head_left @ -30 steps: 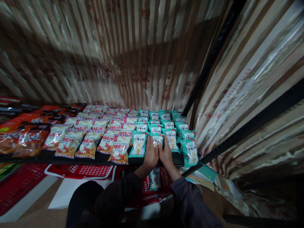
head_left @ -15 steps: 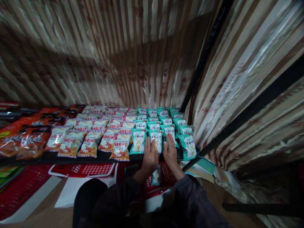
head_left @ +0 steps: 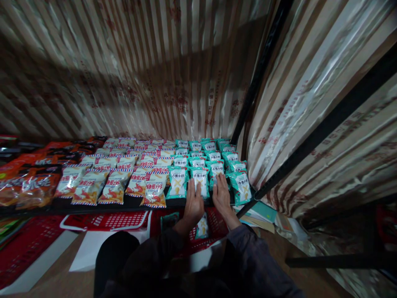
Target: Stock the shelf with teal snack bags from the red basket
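Observation:
Several rows of green-and-white snack bags stand at the right part of a black shelf (head_left: 114,207). My left hand (head_left: 194,205) rests its outstretched fingers on the lower front of a green-and-white bag (head_left: 199,177) in the front row. Beside it, my right hand (head_left: 222,198) lies with fingers extended against the lower part of another green-and-white bag (head_left: 216,169). Neither hand grips a bag. A further green-and-white bag (head_left: 241,187) stands to the right of my right hand, at the shelf's end.
White-and-red bags (head_left: 114,186) and orange bags (head_left: 39,188) fill the shelf leftward. Below are red baskets (head_left: 119,220), one with a green-and-white bag (head_left: 202,227) inside. Black metal posts (head_left: 262,72) and striped sheeting (head_left: 149,82) stand behind and right.
The view has shifted slightly. The front bag at my right hand sits a little farther back in its row, and that hand's fingers remain on it.

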Demonstrator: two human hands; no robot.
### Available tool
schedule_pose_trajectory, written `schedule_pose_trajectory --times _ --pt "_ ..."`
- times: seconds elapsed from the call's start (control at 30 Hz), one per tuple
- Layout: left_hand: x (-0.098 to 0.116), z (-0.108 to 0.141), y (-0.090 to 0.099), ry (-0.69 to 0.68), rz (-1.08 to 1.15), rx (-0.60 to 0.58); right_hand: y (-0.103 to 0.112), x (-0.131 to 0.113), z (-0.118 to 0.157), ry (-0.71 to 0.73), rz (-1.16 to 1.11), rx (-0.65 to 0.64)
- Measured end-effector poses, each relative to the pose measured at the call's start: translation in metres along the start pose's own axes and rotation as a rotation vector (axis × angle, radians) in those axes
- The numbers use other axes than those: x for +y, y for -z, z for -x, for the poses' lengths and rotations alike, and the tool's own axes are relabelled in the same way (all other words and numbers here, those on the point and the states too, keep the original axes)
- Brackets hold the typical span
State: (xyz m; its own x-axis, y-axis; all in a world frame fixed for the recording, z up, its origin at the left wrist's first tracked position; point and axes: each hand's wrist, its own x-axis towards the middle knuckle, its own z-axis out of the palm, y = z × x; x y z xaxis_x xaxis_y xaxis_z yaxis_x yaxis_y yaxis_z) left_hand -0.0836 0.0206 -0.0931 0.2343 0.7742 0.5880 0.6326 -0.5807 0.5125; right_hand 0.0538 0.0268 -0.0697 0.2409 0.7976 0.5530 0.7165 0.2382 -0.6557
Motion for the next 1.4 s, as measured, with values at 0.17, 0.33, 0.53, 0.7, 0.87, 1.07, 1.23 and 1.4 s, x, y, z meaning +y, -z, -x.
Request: schedule_pose_trajectory --times 0.17,0.33,0.53,0.7,0.87,1.07,1.23,1.4 --pt "-0.003 0.001 -0.004 -0.016 -0.053 0.001 -0.004 -0.013 0.01 0.094 -0.027 -0.072" --pt "-0.006 0.003 -0.01 -0.03 -0.157 0.044 -0.018 -0.015 0.022 0.148 -0.026 -0.158" --pt "0.001 0.004 0.005 -0.11 -0.132 0.062 -0.013 -0.021 0.028 0.16 -0.027 -0.133" --pt "0.018 0.013 0.027 -0.188 0.013 -0.008 0.002 -0.038 0.051 0.182 -0.091 -0.114" --pt "0.028 0.059 0.038 -0.083 0.111 -0.176 0.018 -0.039 0.095 0.168 -0.102 -0.172" --pt "0.015 0.1 0.031 0.279 -0.037 -0.699 0.005 -0.021 0.123 -0.16 0.216 -0.879" --pt "-0.003 0.096 0.015 0.444 -0.098 -0.815 -0.027 -0.014 0.118 -0.208 0.269 -1.06" --pt "-0.015 0.103 0.011 0.508 -0.148 -0.846 -0.055 -0.007 0.118 -0.221 0.324 -1.21"
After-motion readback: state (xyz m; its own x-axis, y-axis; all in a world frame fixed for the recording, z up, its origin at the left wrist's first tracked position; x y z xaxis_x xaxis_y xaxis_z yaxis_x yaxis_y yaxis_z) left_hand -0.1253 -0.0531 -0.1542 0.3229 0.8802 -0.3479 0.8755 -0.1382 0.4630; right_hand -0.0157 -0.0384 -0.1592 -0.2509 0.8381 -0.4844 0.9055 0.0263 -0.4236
